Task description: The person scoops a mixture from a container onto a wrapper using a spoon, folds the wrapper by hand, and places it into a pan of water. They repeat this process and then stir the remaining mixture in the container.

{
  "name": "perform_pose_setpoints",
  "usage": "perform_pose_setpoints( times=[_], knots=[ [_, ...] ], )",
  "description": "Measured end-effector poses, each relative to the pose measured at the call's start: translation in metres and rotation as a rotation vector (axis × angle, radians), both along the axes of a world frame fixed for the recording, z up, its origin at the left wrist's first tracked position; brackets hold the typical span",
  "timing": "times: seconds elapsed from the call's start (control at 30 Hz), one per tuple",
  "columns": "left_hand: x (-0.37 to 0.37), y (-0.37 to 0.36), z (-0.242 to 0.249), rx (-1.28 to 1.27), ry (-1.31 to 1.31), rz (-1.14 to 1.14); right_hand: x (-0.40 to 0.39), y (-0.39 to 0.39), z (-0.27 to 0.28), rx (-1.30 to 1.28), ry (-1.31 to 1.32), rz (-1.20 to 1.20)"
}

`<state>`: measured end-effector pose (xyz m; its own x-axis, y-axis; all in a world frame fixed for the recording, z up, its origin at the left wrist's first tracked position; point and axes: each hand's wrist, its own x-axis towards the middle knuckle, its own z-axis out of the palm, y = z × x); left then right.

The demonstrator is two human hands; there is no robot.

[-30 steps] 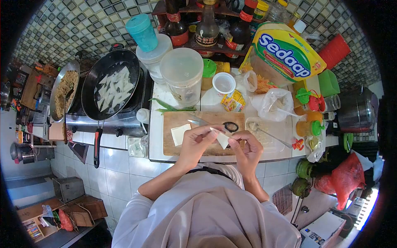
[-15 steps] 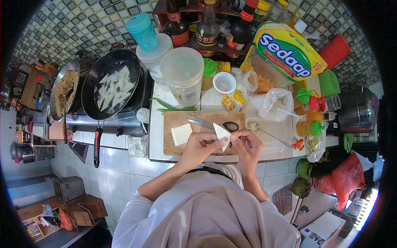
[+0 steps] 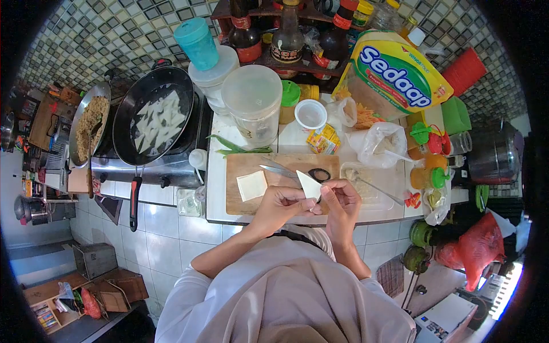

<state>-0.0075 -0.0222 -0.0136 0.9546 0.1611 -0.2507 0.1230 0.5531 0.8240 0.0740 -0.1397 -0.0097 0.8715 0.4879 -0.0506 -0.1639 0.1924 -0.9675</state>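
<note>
A white wrapper folded into a triangle is pinched between my two hands, just above the cutting board. My left hand grips its lower left edge, thumb on top. On the right side my right hand holds it between thumb and fingers. A small stack of square wrappers lies on the board, left of my hands. Scissors with black handles rest on the board behind the triangle, partly hidden by it. To the right, a spoon leans in a clear plastic tray.
On the stove, a black pan holds several white triangular pieces. Left of it is another pan with brown crumbly filling. Green chilies, a lidded clear jar, a white cup and a plastic bag stand behind the board.
The triangular wrapper has turned a little and shifted slightly right in my fingers. My left fingers have moved closer to my right hand.
</note>
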Motion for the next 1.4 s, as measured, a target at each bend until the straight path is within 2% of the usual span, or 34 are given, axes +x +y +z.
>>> perform_pose_setpoints(
  times=[0.2,0.4,0.47,0.6,0.7,0.77,0.8,0.97,1.1,1.17,1.23,1.3,1.4],
  knots=[
    [-0.001,-0.003,-0.005,0.039,0.029,-0.03,-0.001,0.002,0.008,0.025,0.085,0.005],
    [-0.003,-0.006,-0.003,0.099,0.009,-0.01,0.0,0.001,0.001,0.033,-0.043,-0.018],
    [-0.004,-0.007,-0.007,0.126,0.045,-0.044,-0.001,0.001,0.008,0.067,0.088,0.019],
    [-0.004,-0.005,-0.003,0.105,0.06,-0.071,0.0,0.001,0.003,0.067,0.059,0.007],
    [-0.002,-0.004,0.003,0.106,-0.041,-0.033,0.001,-0.001,0.004,0.044,0.119,0.051],
    [0.001,-0.003,0.003,0.053,-0.072,0.141,0.003,0.0,0.0,0.076,0.034,0.035],
    [0.002,-0.001,0.004,0.056,-0.074,0.142,0.003,0.0,0.002,0.079,0.032,0.037],
    [-0.005,0.016,-0.01,0.16,-0.034,0.009,0.003,0.0,-0.001,0.005,0.009,0.158],
    [-0.006,0.029,0.0,0.24,0.01,0.112,0.003,0.004,0.003,0.046,0.006,0.179],
    [-0.012,0.049,0.002,0.356,0.019,0.189,0.006,0.004,0.006,-0.06,-0.096,0.108],
    [-0.02,0.077,0.014,0.315,0.09,0.399,0.014,0.0,0.001,-0.062,-0.13,0.102],
    [-0.031,0.112,0.009,0.523,-0.037,0.552,0.021,-0.006,-0.005,-0.009,-0.089,0.029],
    [-0.044,0.17,0.006,0.866,0.056,0.653,0.03,-0.013,-0.004,-0.047,-0.13,0.009]
  ],
)
